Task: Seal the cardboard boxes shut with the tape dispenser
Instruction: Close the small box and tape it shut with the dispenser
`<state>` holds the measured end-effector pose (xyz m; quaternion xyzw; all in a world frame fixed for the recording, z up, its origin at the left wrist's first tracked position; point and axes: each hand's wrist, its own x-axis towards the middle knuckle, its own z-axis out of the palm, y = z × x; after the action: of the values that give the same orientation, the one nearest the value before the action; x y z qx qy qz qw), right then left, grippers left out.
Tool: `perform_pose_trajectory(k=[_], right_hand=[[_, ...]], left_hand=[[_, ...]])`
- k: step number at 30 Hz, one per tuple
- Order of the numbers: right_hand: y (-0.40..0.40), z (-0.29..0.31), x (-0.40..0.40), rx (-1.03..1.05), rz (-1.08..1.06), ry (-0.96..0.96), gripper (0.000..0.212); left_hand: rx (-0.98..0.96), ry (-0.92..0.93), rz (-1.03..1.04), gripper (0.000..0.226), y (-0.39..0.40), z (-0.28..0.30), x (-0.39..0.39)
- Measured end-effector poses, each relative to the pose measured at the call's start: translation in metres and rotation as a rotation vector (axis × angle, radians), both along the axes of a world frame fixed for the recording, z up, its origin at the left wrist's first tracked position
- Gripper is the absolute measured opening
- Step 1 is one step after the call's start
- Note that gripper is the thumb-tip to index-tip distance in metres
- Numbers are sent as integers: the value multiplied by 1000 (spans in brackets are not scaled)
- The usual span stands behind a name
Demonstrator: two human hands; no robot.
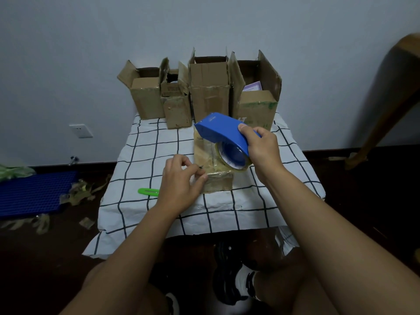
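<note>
boxes: 5 (213, 162) | tape dispenser: 1 (221, 133) | green cutter: 1 (148, 191) | hands: 2 (181, 180)

Four open cardboard boxes (200, 92) stand in a row along the far edge of the worktop (145, 155), their raised flaps touching or nearly so, closing off the wall side. A closed box (213, 164) lies at the centre; the left hand (181, 180) rests at its near left corner, and the right hand (261, 148) holds a blue tape dispenser (222, 135) over its far right part. A green cutter (148, 191) lies left of the left hand. Checked cloth shows bare at far left, at right, and along the near edge.
</note>
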<state>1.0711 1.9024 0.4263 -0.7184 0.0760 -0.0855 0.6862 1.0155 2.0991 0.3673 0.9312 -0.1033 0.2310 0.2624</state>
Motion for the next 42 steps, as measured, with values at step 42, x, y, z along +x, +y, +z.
perform_pose_trajectory(k=[42], right_hand=[[-16,7,-9,153,-193,32,33]], left_hand=[[289,-16,107,34,-71,8,13]])
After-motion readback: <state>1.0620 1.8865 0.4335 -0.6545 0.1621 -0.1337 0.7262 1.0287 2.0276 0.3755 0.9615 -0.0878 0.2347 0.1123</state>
